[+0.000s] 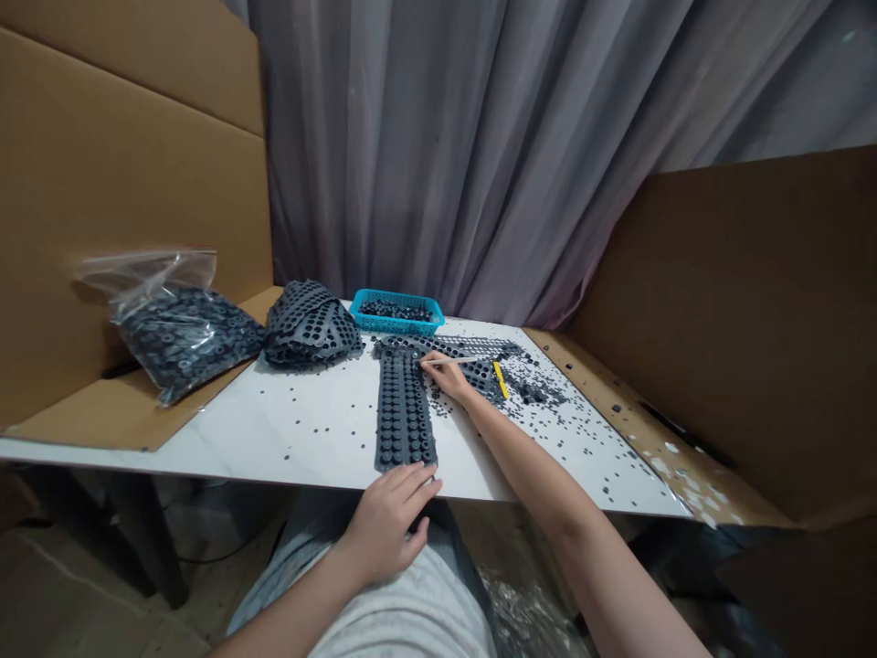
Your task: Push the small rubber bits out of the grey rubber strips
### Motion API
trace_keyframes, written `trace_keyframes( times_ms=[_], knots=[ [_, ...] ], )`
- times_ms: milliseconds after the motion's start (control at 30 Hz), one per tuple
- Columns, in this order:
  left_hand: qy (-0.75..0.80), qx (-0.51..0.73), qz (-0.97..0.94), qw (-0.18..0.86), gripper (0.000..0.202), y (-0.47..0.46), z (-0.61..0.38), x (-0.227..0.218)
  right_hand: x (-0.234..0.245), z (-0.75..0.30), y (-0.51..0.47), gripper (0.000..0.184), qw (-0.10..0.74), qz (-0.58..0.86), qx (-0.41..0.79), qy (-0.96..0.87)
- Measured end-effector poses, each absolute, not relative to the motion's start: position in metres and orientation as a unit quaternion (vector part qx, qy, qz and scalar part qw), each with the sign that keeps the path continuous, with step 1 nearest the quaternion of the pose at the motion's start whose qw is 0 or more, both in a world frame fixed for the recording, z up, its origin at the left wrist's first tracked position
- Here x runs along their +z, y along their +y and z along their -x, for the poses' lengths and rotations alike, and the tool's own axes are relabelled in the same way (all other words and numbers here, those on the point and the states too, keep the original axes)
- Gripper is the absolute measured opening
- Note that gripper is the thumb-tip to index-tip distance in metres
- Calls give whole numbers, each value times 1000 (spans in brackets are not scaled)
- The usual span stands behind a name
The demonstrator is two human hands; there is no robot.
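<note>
A long dark rubber strip (403, 413) studded with round parts lies lengthwise on the white table (288, 429), its near end at the table's front edge. My left hand (390, 525) grips that near end, thumb under the edge and fingers on top. My right hand (447, 373) is stretched out over the strip's far end and pinches a thin pale stick (453, 361), whose tip touches the strip. More dark strips (472, 349) lie crosswise behind it.
A blue basket (397, 311) of small dark parts stands at the back. A pile of dark sheets (310, 322) and a clear bag of rings (179, 334) sit at the left. A yellow tool (501, 379) and scattered dark bits lie right. Cardboard walls flank the table.
</note>
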State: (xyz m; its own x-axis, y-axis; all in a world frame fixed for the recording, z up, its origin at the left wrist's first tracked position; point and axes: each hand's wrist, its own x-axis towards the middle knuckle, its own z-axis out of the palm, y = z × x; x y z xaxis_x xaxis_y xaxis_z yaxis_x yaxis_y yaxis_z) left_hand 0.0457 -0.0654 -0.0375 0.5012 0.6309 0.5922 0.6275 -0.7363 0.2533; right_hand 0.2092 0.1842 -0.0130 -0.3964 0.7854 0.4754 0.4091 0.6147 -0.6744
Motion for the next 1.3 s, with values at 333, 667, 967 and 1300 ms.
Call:
trace_keyframes(
  times_ms=[333, 667, 967, 1300],
  knots=[
    [365, 338, -868, 5, 47, -66, -45, -38, -18, -207, 177, 21, 392, 360, 228, -815],
    [365, 345, -865, 7, 47, -66, -46, -38, -19, -209, 178, 28, 395, 364, 225, -813],
    [364, 346, -865, 10, 47, -66, -45, -38, -16, -206, 175, 12, 342, 361, 157, -854],
    [364, 341, -867, 6, 47, -66, -45, -37, -14, -203, 186, 17, 407, 402, 141, -808]
  ],
)
